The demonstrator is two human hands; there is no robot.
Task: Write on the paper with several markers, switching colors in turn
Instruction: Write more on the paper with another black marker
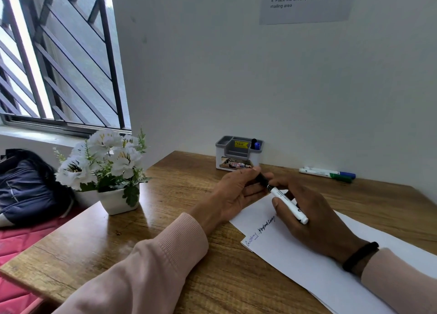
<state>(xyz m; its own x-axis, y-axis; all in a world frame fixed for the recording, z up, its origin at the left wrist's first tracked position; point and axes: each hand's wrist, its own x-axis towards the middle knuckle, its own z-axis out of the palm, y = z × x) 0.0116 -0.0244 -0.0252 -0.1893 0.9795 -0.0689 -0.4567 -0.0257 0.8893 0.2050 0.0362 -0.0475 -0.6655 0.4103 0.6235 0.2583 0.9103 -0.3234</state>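
- Pink sleeves frame the near edge of a wooden desk; a white paper lies at a slant in front of the person
- Two short handwritten words sit at the paper's left end, one in blue ink, then one in black just beyond it, so two colors look done
- Right hand, resting on the paper, has its fingers curled round the white barrel of a black marker
- Left hand, just off the paper's far left corner, pinches the marker's black cap end; whether the cap is going on or coming off cannot be told
- Blue marker and green marker lie capped beyond the paper by the wall; green writing is not yet visible
- Grey pen holder beyond the paper holds more marker caps, one blue
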